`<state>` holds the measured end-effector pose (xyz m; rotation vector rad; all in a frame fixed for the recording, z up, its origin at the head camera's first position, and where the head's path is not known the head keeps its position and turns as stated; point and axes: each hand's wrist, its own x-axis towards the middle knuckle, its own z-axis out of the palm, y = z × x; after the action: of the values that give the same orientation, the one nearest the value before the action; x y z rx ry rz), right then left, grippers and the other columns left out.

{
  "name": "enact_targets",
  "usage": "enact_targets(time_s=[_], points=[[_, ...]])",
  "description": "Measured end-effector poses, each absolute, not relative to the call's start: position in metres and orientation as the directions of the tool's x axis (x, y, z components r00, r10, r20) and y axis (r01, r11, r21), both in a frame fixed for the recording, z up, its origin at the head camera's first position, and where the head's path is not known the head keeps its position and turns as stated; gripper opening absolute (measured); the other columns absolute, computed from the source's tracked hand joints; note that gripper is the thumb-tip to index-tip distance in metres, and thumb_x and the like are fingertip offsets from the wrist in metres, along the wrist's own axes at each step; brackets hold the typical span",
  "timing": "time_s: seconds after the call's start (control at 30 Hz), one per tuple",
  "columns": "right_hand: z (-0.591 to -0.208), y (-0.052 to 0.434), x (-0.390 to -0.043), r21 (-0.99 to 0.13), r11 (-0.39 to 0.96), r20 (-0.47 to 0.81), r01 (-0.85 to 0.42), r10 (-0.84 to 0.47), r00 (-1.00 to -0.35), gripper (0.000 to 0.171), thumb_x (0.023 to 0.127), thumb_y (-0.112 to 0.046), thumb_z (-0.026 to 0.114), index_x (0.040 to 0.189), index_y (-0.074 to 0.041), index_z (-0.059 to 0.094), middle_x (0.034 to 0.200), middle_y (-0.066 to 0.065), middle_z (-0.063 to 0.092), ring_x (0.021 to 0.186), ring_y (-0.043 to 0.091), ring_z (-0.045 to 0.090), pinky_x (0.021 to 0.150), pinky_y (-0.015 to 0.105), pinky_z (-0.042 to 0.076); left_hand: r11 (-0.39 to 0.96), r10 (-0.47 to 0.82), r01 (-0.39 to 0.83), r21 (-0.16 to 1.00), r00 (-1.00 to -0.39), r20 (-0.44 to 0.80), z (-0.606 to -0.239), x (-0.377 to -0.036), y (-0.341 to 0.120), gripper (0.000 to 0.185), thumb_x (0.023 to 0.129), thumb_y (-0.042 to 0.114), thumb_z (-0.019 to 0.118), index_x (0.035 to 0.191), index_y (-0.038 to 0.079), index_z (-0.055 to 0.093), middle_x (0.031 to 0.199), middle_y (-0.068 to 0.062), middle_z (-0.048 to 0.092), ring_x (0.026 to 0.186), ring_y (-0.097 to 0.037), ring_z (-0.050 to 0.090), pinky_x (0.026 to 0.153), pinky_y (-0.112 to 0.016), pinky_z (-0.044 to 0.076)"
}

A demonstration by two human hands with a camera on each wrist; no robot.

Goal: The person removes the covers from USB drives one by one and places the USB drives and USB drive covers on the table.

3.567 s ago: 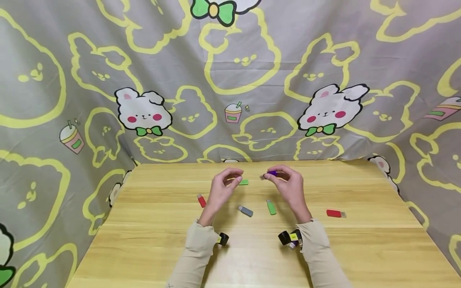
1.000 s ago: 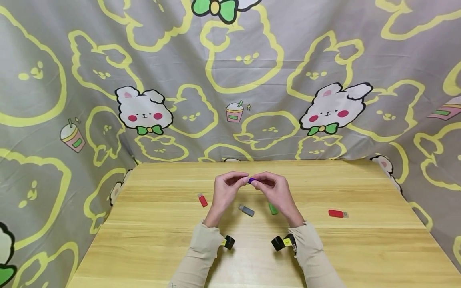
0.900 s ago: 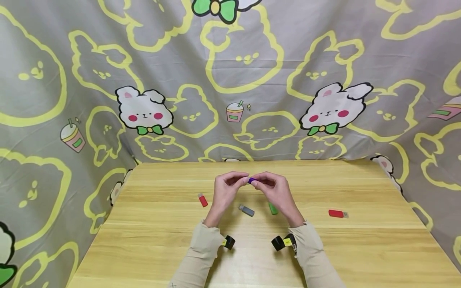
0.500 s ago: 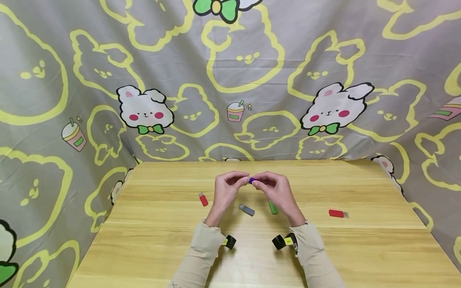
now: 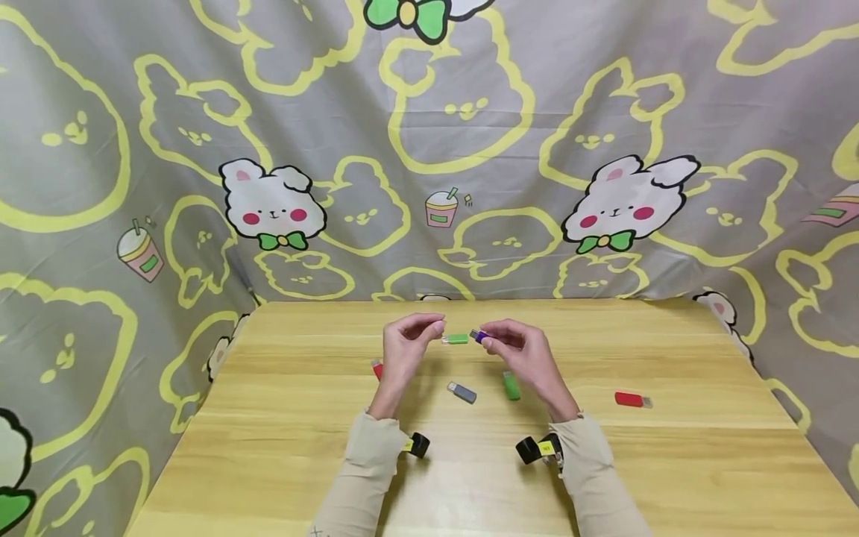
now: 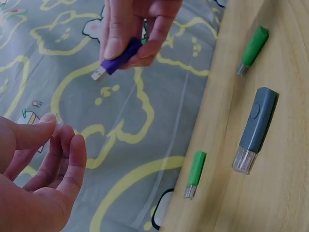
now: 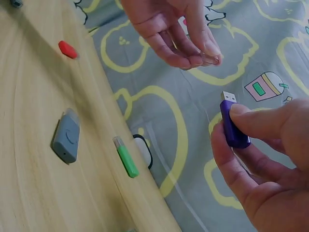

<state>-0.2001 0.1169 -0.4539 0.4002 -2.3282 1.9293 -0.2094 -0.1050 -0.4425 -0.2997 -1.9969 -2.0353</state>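
Above the table's (image 5: 282,418) far middle, both hands are raised and apart. Right hand (image 5: 526,358): thumb and fingers clamped on a purple USB flash drive (image 7: 233,126), metal plug bare and pointing toward 9 o'clock in the head view. Left hand (image 5: 406,347): thumb and forefinger pinched on a small clear cap (image 7: 211,60), remaining fingers loosely curled. Cap and drive plug are near each other but not touching.

On the tabletop:
- green flash drive (image 5: 456,339) at 12 o'clock, lying seen between the two hands;
- grey flash drive (image 5: 462,392) with clear cap, at 6 o'clock from the hands;
- second green flash drive (image 5: 511,385) just beside the right hand;
- red flash drive (image 5: 376,368) partly hidden behind the left hand;
- second red flash drive (image 5: 629,400) at 3 o'clock, well apart.

Patterned rabbit cloth (image 5: 429,149) hangs behind.
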Motion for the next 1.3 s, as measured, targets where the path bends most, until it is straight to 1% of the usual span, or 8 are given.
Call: enact_targets(time_s=[0.13,0.33,0.63,0.77,0.9,1.03,1.17,1.3], points=[[-0.455,0.117,-0.202,-0.944,0.192,0.247,-0.269,-0.132,-0.960,0.020,0.095,-0.004,0.073,0.114,0.001,0.075,0.106,0.018,0.074,0.093,0.028,0.073,0.080,0.028,0.060,-0.010,-0.058,0.320,0.947,-0.946,0.319,-0.444,-0.211,-0.105,0.012,0.089,-0.002,0.077,0.099,-0.008,0.077,0.095,-0.022,0.076,0.079,-0.029,0.074,0.073,-0.025,0.060],[-0.457,0.121,-0.212,-0.934,0.246,0.250,-0.260,-0.072,-0.966,0.016,0.092,-0.003,0.077,0.107,0.002,0.076,0.103,0.017,0.075,0.086,0.018,0.072,0.075,0.019,0.058,-0.029,-0.064,0.299,0.954,-0.953,0.296,-0.448,-0.213,-0.108,0.013,0.089,-0.004,0.077,0.100,-0.011,0.076,0.098,-0.027,0.074,0.081,-0.022,0.073,0.076,-0.025,0.060],[-0.457,0.131,-0.246,-0.946,0.288,0.150,-0.151,-0.026,-0.988,0.019,0.092,-0.005,0.077,0.108,0.005,0.074,0.107,0.022,0.073,0.092,0.029,0.075,0.072,0.019,0.057,0.017,-0.072,0.296,0.955,-0.952,0.296,-0.450,-0.212,-0.109,0.013,0.088,-0.004,0.078,0.100,-0.009,0.077,0.098,-0.025,0.075,0.082,-0.023,0.073,0.074,-0.021,0.059],[-0.465,0.136,-0.262,-0.943,0.311,0.122,-0.115,0.002,-0.993,0.019,0.092,-0.004,0.077,0.108,0.006,0.074,0.102,0.022,0.073,0.088,0.026,0.075,0.073,0.023,0.059,0.031,-0.077,0.301,0.953,-0.950,0.302,-0.450,-0.213,-0.109,0.012,0.088,-0.004,0.078,0.099,-0.009,0.077,0.098,-0.025,0.075,0.084,-0.027,0.073,0.073,-0.019,0.058],[-0.472,0.139,-0.275,-0.954,0.293,0.075,-0.063,0.029,-0.997,0.019,0.090,0.002,0.077,0.107,0.010,0.073,0.099,0.024,0.072,0.080,0.021,0.073,0.076,0.031,0.062,0.044,-0.078,0.292,0.956,-0.953,0.294,-0.449,-0.213,-0.108,0.013,0.088,-0.007,0.076,0.100,-0.013,0.075,0.099,-0.029,0.073,0.088,-0.040,0.072,0.074,-0.020,0.058],[-0.476,0.139,-0.284,-0.956,0.295,0.004,0.012,0.053,-0.999,0.021,0.089,0.004,0.076,0.108,0.012,0.072,0.104,0.029,0.072,0.083,0.025,0.074,0.079,0.038,0.062,0.061,-0.071,0.282,0.958,-0.956,0.286,-0.438,-0.205,-0.105,0.012,0.088,-0.010,0.074,0.099,-0.015,0.074,0.098,-0.030,0.073,0.088,-0.046,0.071,0.074,-0.020,0.058],[-0.480,0.138,-0.292,-0.934,0.348,-0.055,0.082,0.089,-0.995,0.021,0.089,0.000,0.078,0.106,0.011,0.074,0.103,0.027,0.073,0.079,0.026,0.074,0.072,0.036,0.063,0.073,-0.062,0.279,0.958,-0.957,0.283,-0.423,-0.195,-0.103,0.012,0.088,-0.012,0.073,0.099,-0.016,0.073,0.098,-0.031,0.072,0.087,-0.047,0.071,0.073,-0.019,0.057],[-0.481,0.139,-0.295,-0.901,0.420,-0.076,0.109,0.093,-0.993,0.019,0.087,-0.002,0.080,0.101,0.010,0.075,0.094,0.024,0.075,0.065,0.022,0.073,0.060,0.030,0.061,0.078,-0.062,0.275,0.958,-0.958,0.280,-0.424,-0.195,-0.102,0.012,0.088,-0.011,0.073,0.099,-0.016,0.073,0.098,-0.030,0.073,0.087,-0.046,0.071,0.073,-0.019,0.057]])
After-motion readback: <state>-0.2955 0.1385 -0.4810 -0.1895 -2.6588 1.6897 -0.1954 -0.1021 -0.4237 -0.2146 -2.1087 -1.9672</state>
